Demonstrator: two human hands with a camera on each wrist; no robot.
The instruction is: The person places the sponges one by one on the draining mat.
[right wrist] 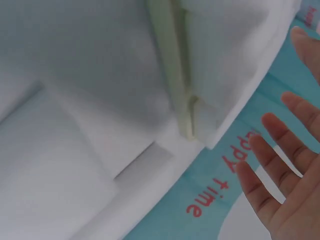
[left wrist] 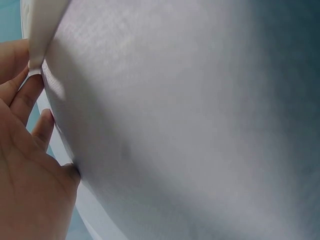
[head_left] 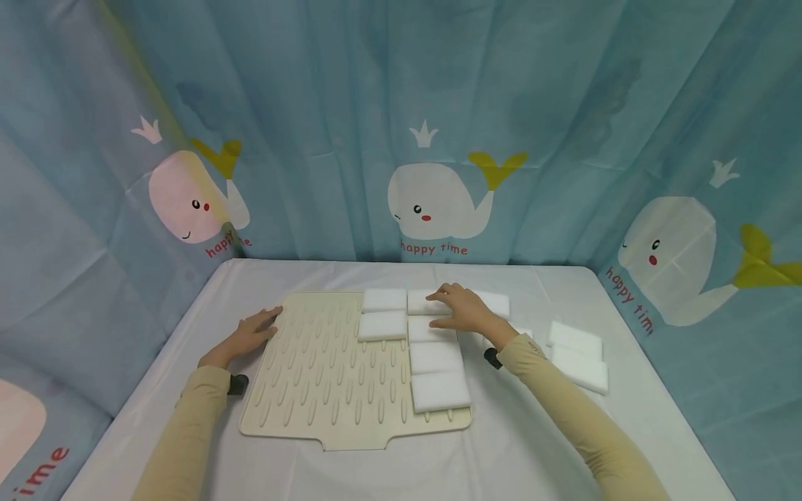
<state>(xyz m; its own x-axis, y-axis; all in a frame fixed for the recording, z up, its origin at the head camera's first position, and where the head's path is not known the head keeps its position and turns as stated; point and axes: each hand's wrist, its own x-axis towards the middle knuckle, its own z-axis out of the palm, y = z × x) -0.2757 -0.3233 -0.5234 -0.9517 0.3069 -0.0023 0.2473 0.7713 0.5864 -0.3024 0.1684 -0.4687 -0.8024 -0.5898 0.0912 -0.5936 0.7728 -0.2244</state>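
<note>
A cream board (head_left: pixel 313 376) with raised oval ridges and a front tab lies on the table. My left hand (head_left: pixel 247 337) touches its left edge; in the left wrist view, the left hand's fingers (left wrist: pixel 27 97) meet the edge and the white cloth. White foam blocks cover part of the board: a column down the right side, including the front block (head_left: pixel 440 392), and two left of it, such as this block (head_left: pixel 383 325). Over the back of that column hovers my right hand (head_left: pixel 466 309), fingers spread, holding nothing. The right wrist view also shows the right hand (right wrist: pixel 295 185) with nothing in it.
Right of the board, two loose white blocks (head_left: pixel 579 367) overlap on the white-covered table (head_left: pixel 520 431). Another white block (head_left: pixel 495 304) lies at the back right corner, and one is partly hidden by the right wrist. Blue whale-print curtains (head_left: pixel 351 139) surround the table.
</note>
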